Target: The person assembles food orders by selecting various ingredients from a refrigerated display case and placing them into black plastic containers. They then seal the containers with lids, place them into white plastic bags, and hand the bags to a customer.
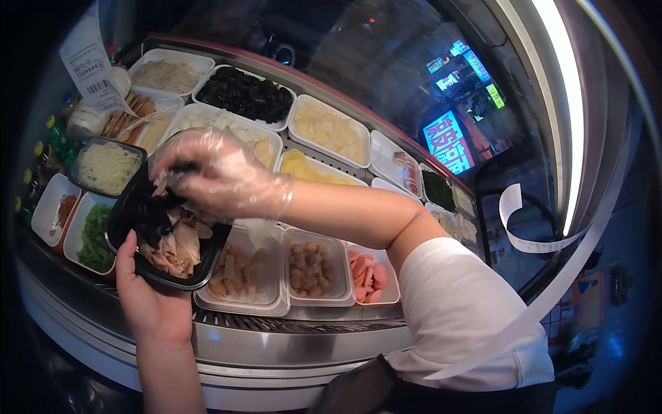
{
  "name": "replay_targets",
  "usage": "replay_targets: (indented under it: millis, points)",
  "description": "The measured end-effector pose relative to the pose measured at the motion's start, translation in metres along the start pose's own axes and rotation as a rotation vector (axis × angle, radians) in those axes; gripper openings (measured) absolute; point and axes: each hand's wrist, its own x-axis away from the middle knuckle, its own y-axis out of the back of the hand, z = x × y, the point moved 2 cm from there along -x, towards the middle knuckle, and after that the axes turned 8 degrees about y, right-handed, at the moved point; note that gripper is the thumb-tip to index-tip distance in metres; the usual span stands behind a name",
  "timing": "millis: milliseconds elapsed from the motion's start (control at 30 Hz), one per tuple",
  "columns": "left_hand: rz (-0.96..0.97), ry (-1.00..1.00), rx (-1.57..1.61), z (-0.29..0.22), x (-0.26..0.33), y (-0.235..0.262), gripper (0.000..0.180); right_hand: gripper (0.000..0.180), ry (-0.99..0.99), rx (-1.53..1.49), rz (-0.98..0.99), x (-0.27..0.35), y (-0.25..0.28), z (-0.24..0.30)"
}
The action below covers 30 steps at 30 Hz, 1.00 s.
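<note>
My left hand supports a black plastic food container from below, with the thumb along its near side. Pale brown, thin slices lie in the container beside dark pieces of wood ear mushroom. Over its far part is my right hand, in a clear plastic glove. Its fingers are closed around some dark wood ear mushroom, partly hidden by the glove. A white tray full of the same black mushroom stands beyond that hand.
Trays of shredded noodles, green strips, small brown balls and pink slices surround the container. A printed paper slip hangs at the far left. A long paper strip curls down past my right arm.
</note>
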Motion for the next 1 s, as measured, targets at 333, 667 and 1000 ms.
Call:
replay_targets:
  millis: [333,667,1000]
  points:
    - [-0.058,-0.064,-0.009,-0.005,0.004,0.001,0.043,0.05,0.419,0.175,0.163,0.007,-0.007,0.031]
    - [-0.051,-0.076,0.024,-0.004,0.007,-0.003,0.045,0.039,0.332,0.518,0.172,-0.003,-0.009,0.034]
    - [-0.053,-0.093,0.014,-0.004,0.006,0.0,0.046,0.028,0.291,0.634,0.222,-0.006,-0.01,0.04]
